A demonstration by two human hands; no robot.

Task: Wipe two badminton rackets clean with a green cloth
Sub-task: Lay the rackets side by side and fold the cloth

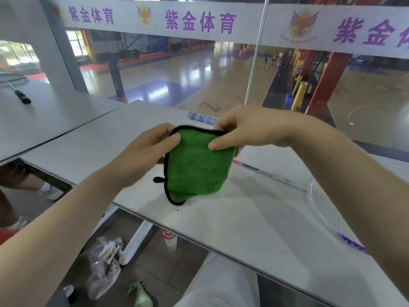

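Green cloth [198, 165]: both hands, left hand [152, 149] and right hand [245, 129], are pinching its top corners above the surface [243, 218]; white racket [318, 200] is lying right of it, black racket [18, 89] far left; wiping apparently not yet begun.

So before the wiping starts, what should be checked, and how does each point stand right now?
1. Green cloth with black edging held: ok, left hand and right hand both pinch its top edge.
2. Cloth spread open: ok, hanging flat.
3. White-framed racket within reach: ok, lying on the grey table under the right forearm.
4. Second, dark racket at hand: not ok, it lies on the far left table.
5. Racket dirt: cannot tell.
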